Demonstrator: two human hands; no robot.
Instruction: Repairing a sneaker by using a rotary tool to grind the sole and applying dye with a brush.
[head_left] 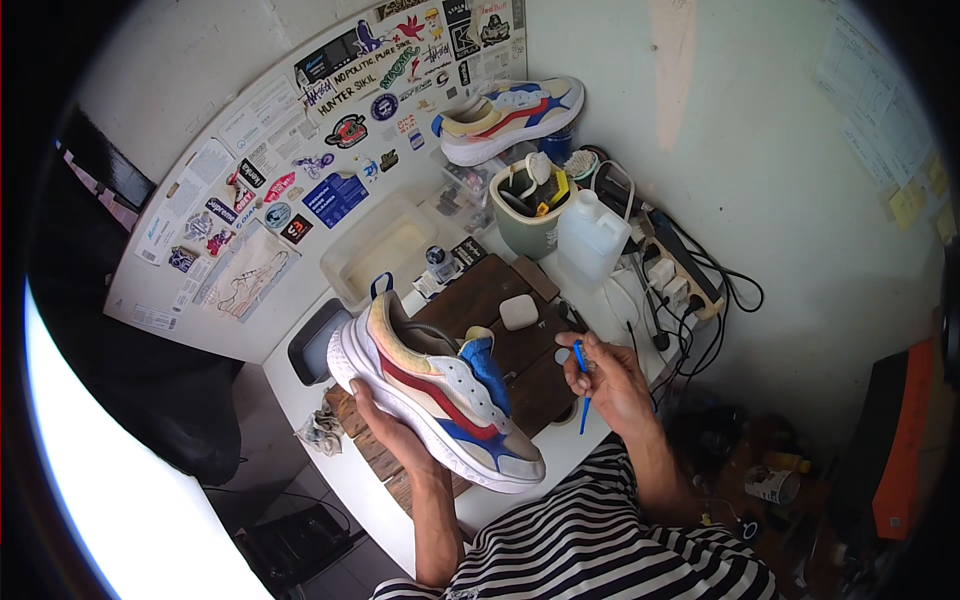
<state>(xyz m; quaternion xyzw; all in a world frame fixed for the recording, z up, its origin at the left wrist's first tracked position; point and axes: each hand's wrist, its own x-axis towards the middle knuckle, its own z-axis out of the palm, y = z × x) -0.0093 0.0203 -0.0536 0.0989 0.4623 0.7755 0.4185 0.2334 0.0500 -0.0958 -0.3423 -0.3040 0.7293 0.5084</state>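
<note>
A low-cut sneaker point(470, 412) is held up over the near part of the table point(385, 535), above a dark wooden board point(480, 295), heel toward the upper left and toe toward the lower right. Its thick white sole has a sculpted side that flares at the heel. The upper is a patchwork: a pale yellow collar, a cream side panel, a dark red band curving along the flank, a blue patch near the forefoot and a light grey toe. A pale grey eyelet panel with a row of holes runs beside the bright blue tongue, whose tip is yellowish. A blue pull loop stands up at the heel, and the lining inside the opening is dark.

The left hand point(398, 432) grasps the sneaker by its sole, thumb against the sidewall. The right hand point(612, 385), just to the right of the shoe, pinches a slim blue tool point(584, 405) between thumb and fingers, its narrow end pointing down and apart from the shoe; the tool's exact kind is too small to tell.

On the board beyond the shoe lies a white rounded-square object point(518, 312). A small bottle point(440, 264) stands near the board's far edge, a translucent jug point(592, 238) beside a grey-green bin point(527, 222). A similarly coloured sneaker point(512, 118) sits higher up, by the sticker-covered panel point(330, 170).
</note>
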